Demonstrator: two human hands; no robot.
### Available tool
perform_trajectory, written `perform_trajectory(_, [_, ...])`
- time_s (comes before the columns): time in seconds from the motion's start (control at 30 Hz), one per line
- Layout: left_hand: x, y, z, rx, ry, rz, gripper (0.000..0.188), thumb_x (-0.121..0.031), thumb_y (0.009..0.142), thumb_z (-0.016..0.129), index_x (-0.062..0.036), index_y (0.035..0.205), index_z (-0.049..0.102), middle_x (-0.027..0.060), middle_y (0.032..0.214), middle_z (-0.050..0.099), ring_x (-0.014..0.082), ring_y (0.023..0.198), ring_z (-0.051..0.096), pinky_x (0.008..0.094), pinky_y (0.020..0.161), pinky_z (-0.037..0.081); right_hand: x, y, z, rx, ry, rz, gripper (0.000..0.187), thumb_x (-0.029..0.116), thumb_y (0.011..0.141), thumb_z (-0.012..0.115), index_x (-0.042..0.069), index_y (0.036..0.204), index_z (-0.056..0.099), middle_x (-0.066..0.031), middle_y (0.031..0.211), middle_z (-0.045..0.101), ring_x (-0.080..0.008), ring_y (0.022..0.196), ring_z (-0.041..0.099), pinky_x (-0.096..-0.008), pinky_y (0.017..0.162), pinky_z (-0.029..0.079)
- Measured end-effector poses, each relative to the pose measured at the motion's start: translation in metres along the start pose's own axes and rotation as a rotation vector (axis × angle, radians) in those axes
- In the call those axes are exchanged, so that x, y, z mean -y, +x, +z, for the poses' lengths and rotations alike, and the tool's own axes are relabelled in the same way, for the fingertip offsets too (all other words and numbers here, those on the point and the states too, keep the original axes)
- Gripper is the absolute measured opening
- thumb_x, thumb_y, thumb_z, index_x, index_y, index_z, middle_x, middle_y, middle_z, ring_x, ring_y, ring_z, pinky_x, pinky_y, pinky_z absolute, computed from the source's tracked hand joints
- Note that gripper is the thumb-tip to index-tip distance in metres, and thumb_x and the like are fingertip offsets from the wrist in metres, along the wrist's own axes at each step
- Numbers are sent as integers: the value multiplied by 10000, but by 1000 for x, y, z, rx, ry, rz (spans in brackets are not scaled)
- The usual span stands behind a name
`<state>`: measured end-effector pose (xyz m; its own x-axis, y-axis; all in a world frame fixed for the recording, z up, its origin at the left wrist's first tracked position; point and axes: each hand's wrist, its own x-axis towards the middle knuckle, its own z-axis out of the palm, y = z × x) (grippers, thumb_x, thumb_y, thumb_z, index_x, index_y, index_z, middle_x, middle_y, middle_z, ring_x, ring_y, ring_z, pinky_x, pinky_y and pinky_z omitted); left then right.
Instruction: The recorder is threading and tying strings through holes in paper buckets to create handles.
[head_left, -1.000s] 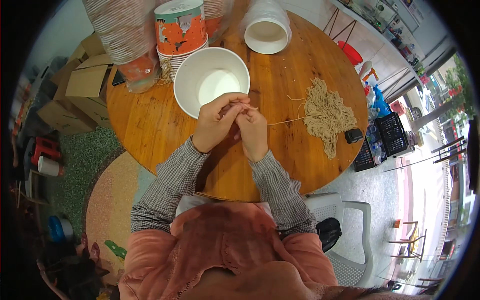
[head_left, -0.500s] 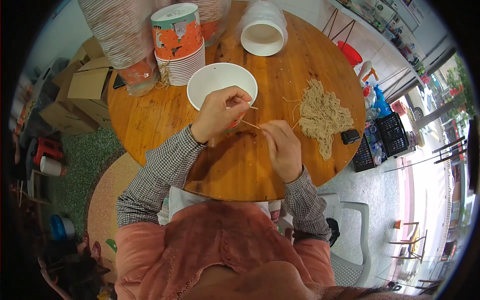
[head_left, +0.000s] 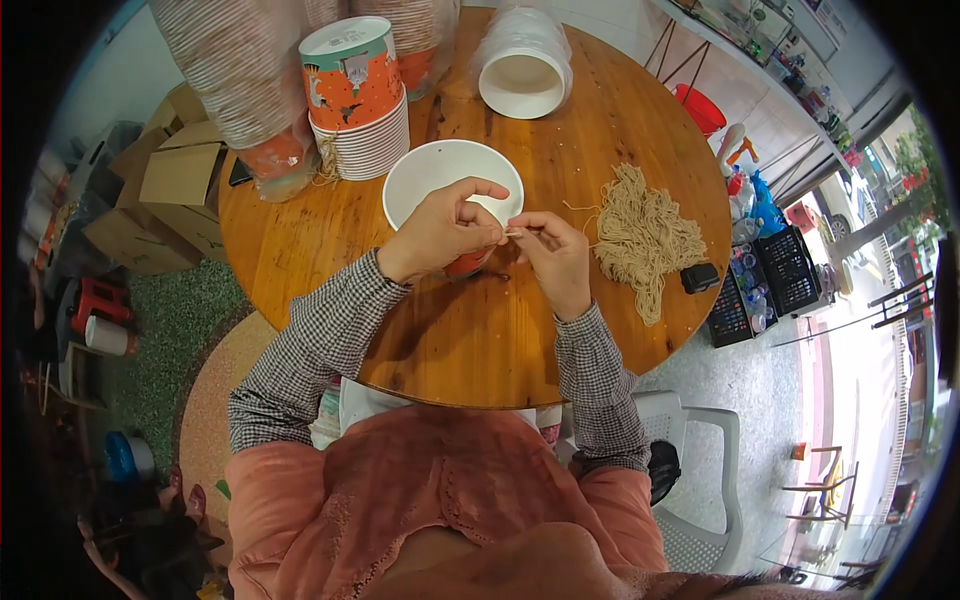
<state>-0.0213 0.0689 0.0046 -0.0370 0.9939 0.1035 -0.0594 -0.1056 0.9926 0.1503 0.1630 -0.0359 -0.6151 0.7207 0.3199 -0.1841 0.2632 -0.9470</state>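
My left hand [head_left: 440, 236] is in front of a white-lined paper bucket [head_left: 410, 180], its thumb and fingertips pinched together. Close by on the right, my right hand [head_left: 556, 262] pinches too, and the two sets of fingertips almost meet. A short bit of beige string [head_left: 513, 234] shows between them, and both hands seem to hold it. The bucket tilts with its mouth upward; a little of its orange outside shows below my left hand. To the right lies a loose heap of beige string [head_left: 648, 235].
An upside-down stack of orange printed buckets [head_left: 355, 90] stands at the back left, beside tall plastic-wrapped stacks [head_left: 235, 75]. Farther back is a wrapped white bucket stack [head_left: 523, 82]. A small black device [head_left: 699, 277] sits near the right edge of the round wooden table [head_left: 460, 350].
My right hand has moved up and left to meet my left hand's fingertips. The string that stretched between the hands now shows only as a short piece.
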Motion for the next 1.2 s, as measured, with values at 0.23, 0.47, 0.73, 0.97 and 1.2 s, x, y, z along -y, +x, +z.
perform_trajectory(0.23, [-5, -2, 1, 4, -4, -42, 410, -7, 865, 626, 37, 1238, 462, 63, 853, 674, 83, 779, 621, 210, 707, 492, 8, -12, 7, 4, 224, -47, 152, 15, 897, 601, -39, 1038, 625, -66, 917, 666, -107, 825, 631, -221, 695, 525])
perform_trajectory(0.47, [1, -5, -4, 30, 37, -10, 332, -5, 854, 636, 44, 1164, 527, 58, 868, 665, 69, 764, 610, 208, 666, 491, 14, -12, 13, -2, 22, -101, 100, 7, 893, 604, -32, 978, 641, -43, 843, 658, -88, 759, 625, -216, 698, 526])
perform_trajectory(0.73, [3, -16, -13, -25, 593, 231, 74, -48, 852, 668, -7, 894, 624, -1, 829, 583, 72, 779, 545, 212, 726, 466, 15, -10, 18, -119, -7, -148, 88, 20, 896, 607, -36, 962, 622, -26, 822, 642, -53, 726, 594, -196, 654, 498])
perform_trajectory(0.97, [6, -20, -13, 5, 522, 168, 104, -64, 829, 658, 25, 881, 645, 98, 802, 656, 155, 749, 620, 275, 687, 496, 24, -11, 17, -112, 53, -51, 86, 22, 907, 591, -37, 967, 605, -27, 821, 629, -60, 731, 596, -193, 659, 498])
perform_trajectory(1.2, [7, -16, -8, 67, 569, 128, 112, -81, 835, 657, 2, 900, 695, 111, 835, 688, 170, 738, 628, 291, 688, 499, 27, -10, 15, -86, 60, -141, 84, 19, 908, 588, -45, 961, 596, -33, 836, 622, -65, 748, 601, -198, 672, 500])
